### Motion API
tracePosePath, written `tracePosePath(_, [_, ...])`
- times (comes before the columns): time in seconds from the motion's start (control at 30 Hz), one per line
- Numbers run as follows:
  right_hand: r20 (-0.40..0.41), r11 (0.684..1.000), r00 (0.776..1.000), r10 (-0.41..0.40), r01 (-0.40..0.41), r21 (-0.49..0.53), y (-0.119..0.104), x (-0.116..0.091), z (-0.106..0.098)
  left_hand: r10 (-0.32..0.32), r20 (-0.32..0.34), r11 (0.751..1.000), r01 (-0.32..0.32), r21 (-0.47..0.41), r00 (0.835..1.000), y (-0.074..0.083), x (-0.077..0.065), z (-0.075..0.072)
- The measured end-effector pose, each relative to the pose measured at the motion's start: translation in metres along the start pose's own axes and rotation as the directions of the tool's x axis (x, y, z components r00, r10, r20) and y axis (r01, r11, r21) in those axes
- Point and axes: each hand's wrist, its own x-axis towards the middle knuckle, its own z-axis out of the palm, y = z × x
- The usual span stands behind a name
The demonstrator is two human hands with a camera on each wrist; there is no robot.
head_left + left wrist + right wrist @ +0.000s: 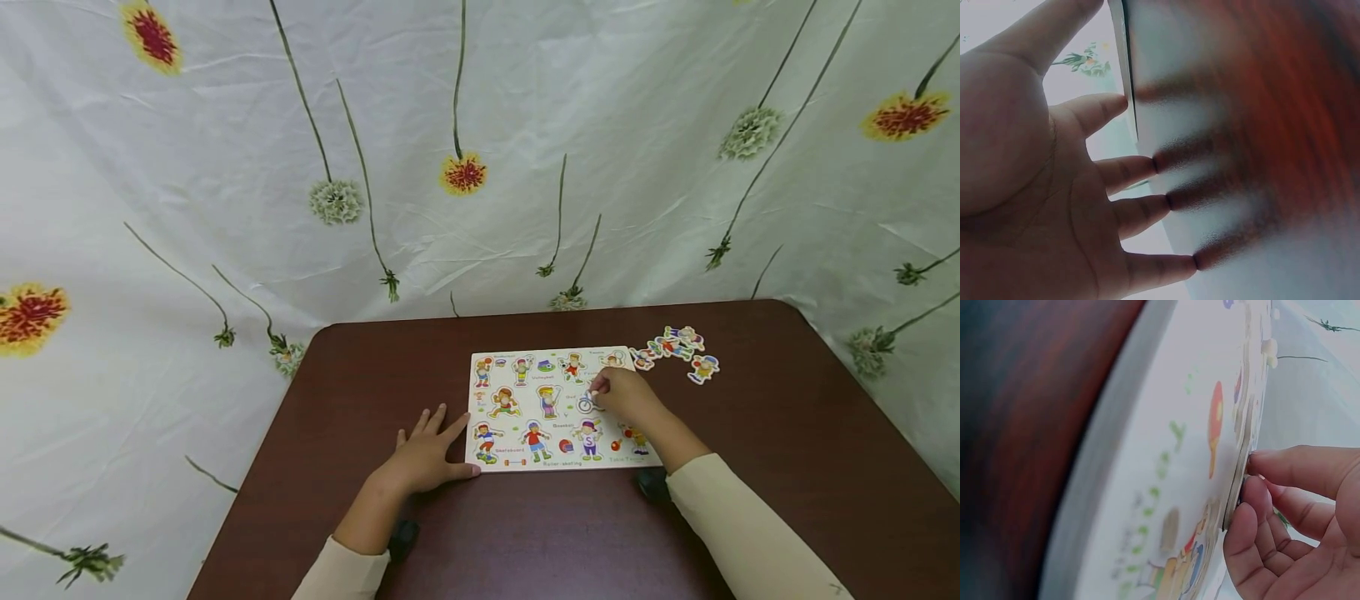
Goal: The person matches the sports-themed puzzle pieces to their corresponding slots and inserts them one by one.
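Puzzle board [528, 410] shows pictures [548, 402] in head view, edge [1122, 56] in left wrist.

To the near left of the puzzle board [527, 398], the person's left sleeve [345, 571] was plain cream, its straight-edged cuff ending short of the bare left hand [427, 458], whose palm was lined with creases, and a small black rounded device [403, 540] showed at the inner side of that wrist. To the near right of the board, the right sleeve [750, 525] was the same cream, with a faint small mark low down, and a second black device [652, 485] showed under the wrist of the bare right hand [630, 396].
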Motion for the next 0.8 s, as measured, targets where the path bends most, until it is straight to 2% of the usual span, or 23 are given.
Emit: tracePosePath(0.8, [0.007, 1.0, 1.0, 0.006, -0.006, 0.015, 0.0043, -0.0024, -0.0006, 0.002, -0.007, 1.0, -0.002, -0.007, 1.0, 0.0009, 0.0, -0.001])
